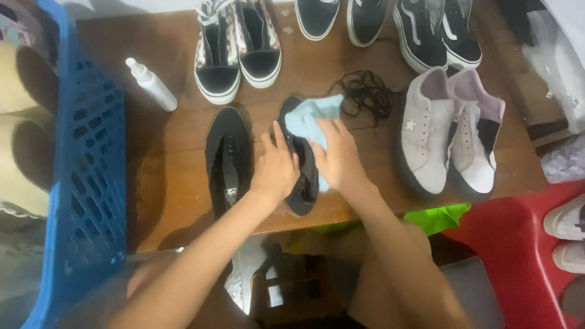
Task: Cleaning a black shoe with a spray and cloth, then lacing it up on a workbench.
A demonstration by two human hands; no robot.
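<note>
A black sneaker lies on the brown wooden table in front of me. My left hand grips its near left side. My right hand presses a light blue cloth onto the shoe's top. Its black partner shoe lies just to the left, untouched. A tangle of black laces rests beyond the cloth.
A white spray bottle lies at the left. A grey-pink sneaker pair sits at the right, several more sneakers along the far edge. A blue plastic basket stands left, a red stool right.
</note>
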